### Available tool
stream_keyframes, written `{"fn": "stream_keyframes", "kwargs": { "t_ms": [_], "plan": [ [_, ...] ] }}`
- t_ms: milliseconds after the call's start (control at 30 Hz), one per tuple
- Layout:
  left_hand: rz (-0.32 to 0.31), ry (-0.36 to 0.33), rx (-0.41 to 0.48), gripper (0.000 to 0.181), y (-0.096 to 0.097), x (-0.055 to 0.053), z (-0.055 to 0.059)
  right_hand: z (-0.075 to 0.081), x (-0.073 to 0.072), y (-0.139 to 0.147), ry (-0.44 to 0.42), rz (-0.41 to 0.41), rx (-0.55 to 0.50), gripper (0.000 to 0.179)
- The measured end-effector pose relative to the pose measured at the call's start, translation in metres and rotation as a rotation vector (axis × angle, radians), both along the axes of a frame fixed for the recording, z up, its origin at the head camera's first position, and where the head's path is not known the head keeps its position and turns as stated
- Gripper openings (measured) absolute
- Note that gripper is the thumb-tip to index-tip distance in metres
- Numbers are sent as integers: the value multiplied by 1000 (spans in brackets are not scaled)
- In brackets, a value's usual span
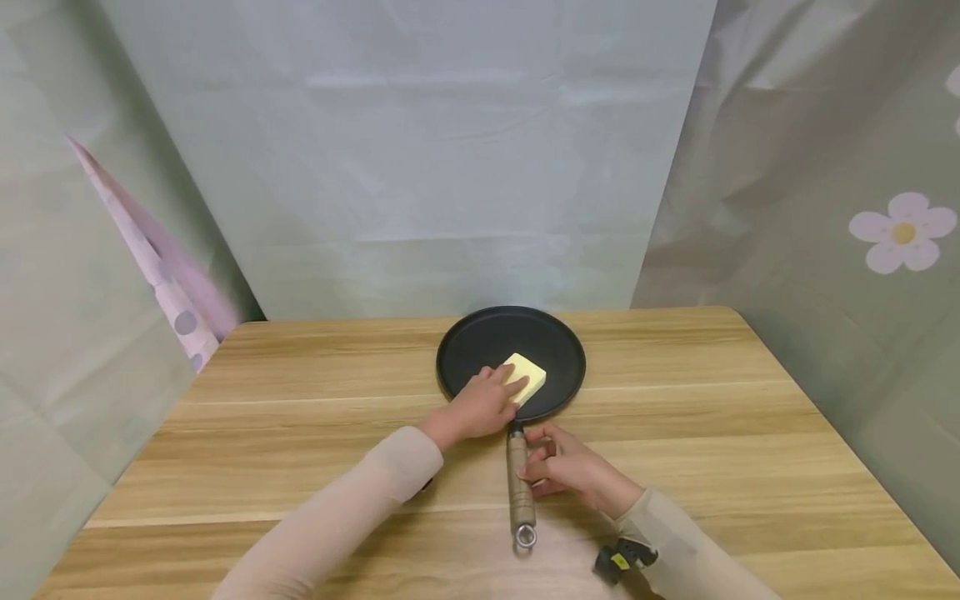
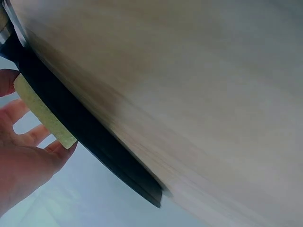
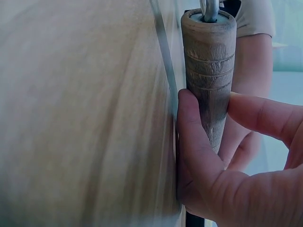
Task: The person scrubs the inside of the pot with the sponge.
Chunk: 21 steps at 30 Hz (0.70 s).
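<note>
A round black flat pan (image 1: 480,343) lies on the wooden table, its wooden handle (image 1: 521,493) pointing toward me. On the pan's surface sits a pale yellow sponge (image 1: 531,377). My left hand (image 1: 480,406) grips the sponge by its edges; in the left wrist view, thumb and fingers are spread around the sponge (image 2: 45,113), which lies against the black pan (image 2: 90,127). Beside the handle, my right hand (image 1: 573,468) holds it near the pan end. The right wrist view shows the handle (image 3: 208,56) between thumb and finger of the right hand (image 3: 246,196).
The wood-grain table (image 1: 300,450) extends to both sides of the pan. A pale cloth backdrop (image 1: 420,167) hangs behind it, with a flowered cloth (image 1: 795,275) at the right. A metal ring (image 1: 525,536) ends the handle.
</note>
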<state>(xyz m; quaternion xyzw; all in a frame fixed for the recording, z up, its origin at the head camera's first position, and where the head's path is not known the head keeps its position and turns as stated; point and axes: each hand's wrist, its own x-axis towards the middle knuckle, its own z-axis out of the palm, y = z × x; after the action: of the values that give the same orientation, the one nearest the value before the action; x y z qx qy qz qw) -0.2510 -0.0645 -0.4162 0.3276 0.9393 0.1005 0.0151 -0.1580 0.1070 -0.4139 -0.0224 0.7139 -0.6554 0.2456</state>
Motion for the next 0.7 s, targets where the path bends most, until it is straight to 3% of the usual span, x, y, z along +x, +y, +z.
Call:
{"fn": "stream_keyframes", "kwargs": {
  "t_ms": [700],
  "plan": [
    [-53,11,-63,48,32,-3,4,-1,0,3,15,22,-29,53]
  ]
}}
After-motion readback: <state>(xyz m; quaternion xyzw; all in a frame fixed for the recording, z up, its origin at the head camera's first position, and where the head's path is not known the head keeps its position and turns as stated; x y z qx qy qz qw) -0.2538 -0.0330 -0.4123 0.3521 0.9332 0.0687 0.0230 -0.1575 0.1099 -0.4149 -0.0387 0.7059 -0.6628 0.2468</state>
